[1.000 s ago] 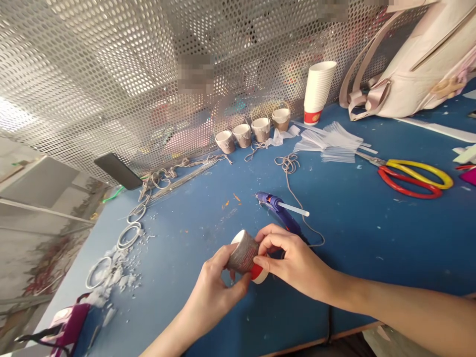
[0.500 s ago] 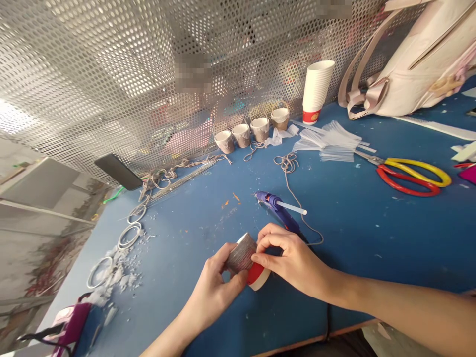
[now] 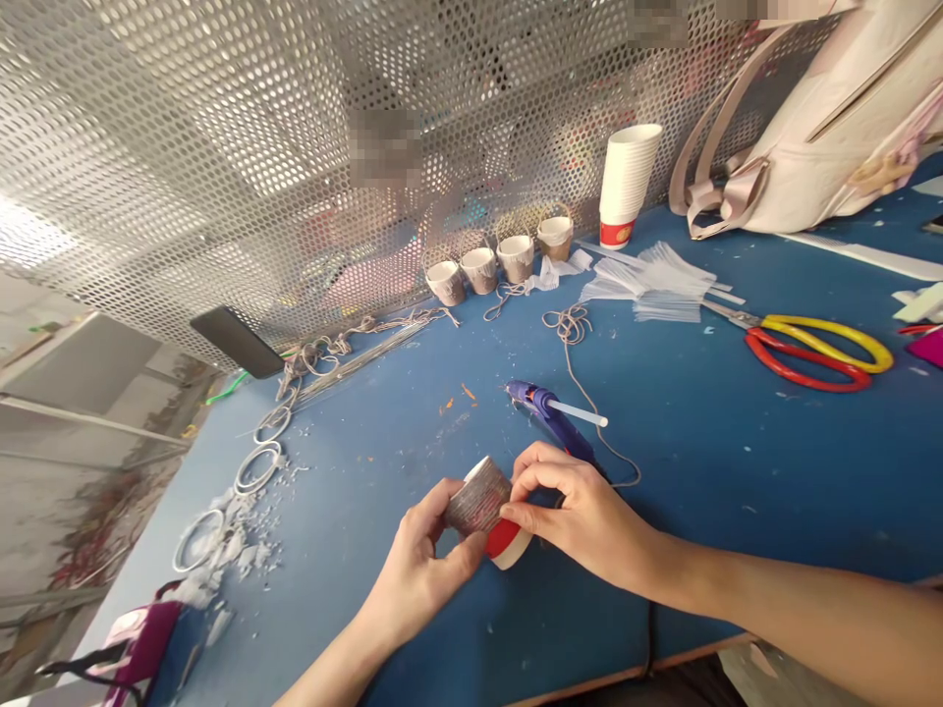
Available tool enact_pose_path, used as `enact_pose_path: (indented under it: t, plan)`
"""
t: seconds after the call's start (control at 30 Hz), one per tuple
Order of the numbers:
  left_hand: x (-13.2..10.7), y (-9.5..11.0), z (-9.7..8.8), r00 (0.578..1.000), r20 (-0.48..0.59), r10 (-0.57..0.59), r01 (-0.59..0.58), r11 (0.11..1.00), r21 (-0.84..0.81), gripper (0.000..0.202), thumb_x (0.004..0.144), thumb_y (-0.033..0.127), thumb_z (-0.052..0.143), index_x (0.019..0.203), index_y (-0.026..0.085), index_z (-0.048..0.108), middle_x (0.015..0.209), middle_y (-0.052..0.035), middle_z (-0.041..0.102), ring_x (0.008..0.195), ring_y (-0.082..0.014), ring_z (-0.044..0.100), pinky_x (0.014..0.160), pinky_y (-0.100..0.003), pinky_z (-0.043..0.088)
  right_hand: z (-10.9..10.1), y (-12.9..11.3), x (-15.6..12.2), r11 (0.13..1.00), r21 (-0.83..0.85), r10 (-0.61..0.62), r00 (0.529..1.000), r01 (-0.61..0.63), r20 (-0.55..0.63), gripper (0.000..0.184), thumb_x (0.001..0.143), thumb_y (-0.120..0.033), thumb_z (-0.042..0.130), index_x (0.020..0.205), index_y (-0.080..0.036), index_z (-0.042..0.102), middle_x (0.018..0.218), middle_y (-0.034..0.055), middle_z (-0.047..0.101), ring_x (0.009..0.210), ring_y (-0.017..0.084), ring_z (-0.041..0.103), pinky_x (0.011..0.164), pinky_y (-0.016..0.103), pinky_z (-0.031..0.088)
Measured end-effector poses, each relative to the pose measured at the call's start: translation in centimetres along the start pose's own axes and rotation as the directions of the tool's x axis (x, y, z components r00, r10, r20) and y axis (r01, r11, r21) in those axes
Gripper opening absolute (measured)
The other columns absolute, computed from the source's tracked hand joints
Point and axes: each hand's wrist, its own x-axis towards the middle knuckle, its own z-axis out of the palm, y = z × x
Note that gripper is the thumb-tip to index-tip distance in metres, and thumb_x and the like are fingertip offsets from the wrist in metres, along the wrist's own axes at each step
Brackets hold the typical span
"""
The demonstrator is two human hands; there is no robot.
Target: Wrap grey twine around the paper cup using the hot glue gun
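My left hand [image 3: 427, 560] is closed around a paper cup [image 3: 508, 542], which is tilted over the table. Grey-brown twine [image 3: 478, 499] is wound in tight rows around much of the cup, leaving a red band and a white edge bare. My right hand [image 3: 567, 501] pinches with thumb and fingers at the cup's side, where the winding meets the red; the strand in the pinch is mostly hidden. Loose twine runs from a small tangle [image 3: 567, 322] toward my right wrist. Just beyond that hand lies a purple glue gun [image 3: 549, 407] with a white glue stick in its back.
Several small twine-wrapped cups [image 3: 479, 270] line the mesh wall, beside a stack of paper cups [image 3: 630, 182]. Clear strips [image 3: 655, 280], scissors [image 3: 817, 349] and a pale bag [image 3: 817, 147] are on the right. White rings [image 3: 257, 467], scraps and a phone [image 3: 236, 342] are at left.
The cup has turned slightly and shifted a little to the left in my left hand. My right hand stays pinched against its side, almost unmoved.
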Motion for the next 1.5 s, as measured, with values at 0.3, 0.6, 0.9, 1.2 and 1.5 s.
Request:
enact_pose_path:
  t: [0.3,0.6,0.9,1.2,1.5]
  plan:
    - [0.1,-0.2,0.3,0.998,-0.025,0.054,-0.052,0.997,0.061,0.012,0.074,0.028,0.061,0.075,0.017,0.06,0.068,0.0017,0.054,0.063,-0.0126,0.048,0.059,-0.022,0.042,-0.2,0.0,0.1,0.999,0.025,0.03,0.999,-0.031,0.015,0.018,0.082,-0.026,0.065,0.067,-0.02,0.057,0.083,0.0,0.056,0.08,0.014,0.058,0.08,0.028,0.047]
    - [0.4,0.1,0.1,0.994,-0.1,0.04,-0.036,0.998,0.042,0.019,0.075,0.036,0.062,0.073,0.017,0.059,0.065,0.0019,0.054,0.061,-0.0128,0.048,0.057,-0.021,0.042,-0.1,-1.2,0.0,0.93,0.181,0.274,0.932,-0.32,0.24,0.039,0.081,-0.025,0.063,0.117,-0.018,0.048,0.108,0.0077,0.065,0.1,0.02,0.062,0.084,0.035,0.053]
    - [0.0,0.4,0.3,0.967,-0.201,0.155,-0.129,0.982,0.137,0.025,0.075,0.021,0.06,0.1,0.021,0.061,0.083,0.0006,0.065,0.063,-0.0132,0.059,0.062,-0.024,0.05,0.5,0.1,-0.3,0.996,-0.034,0.089,0.995,-0.087,0.04,0.037,0.08,-0.026,0.067,0.111,-0.019,0.05,0.101,0.0053,0.063,0.087,0.017,0.061,0.079,0.033,0.051]
    - [0.0,0.8,0.7,0.982,-0.17,0.087,-0.079,0.995,0.057,0.009,0.074,0.021,0.061,0.082,0.018,0.059,0.067,0.0026,0.062,0.06,-0.0123,0.056,0.059,-0.022,0.047,0.8,0.2,-0.6,0.988,-0.155,0.019,0.998,-0.01,0.058,0.032,0.083,-0.027,0.064,0.111,-0.02,0.05,0.105,0.0051,0.062,0.092,0.019,0.06,0.082,0.034,0.049]
    - [0.0,0.6,0.9,0.969,-0.224,0.101,-0.068,0.986,0.15,0.006,0.074,0.022,0.057,0.079,0.018,0.058,0.064,0.0042,0.057,0.06,-0.0118,0.052,0.056,-0.021,0.043,0.3,0.3,-0.5,0.891,-0.302,-0.37,0.928,0.339,-0.049,0.013,0.091,-0.018,0.05,0.103,-0.02,0.056,0.1,0.0076,0.06,0.094,0.019,0.057,0.081,0.034,0.048]
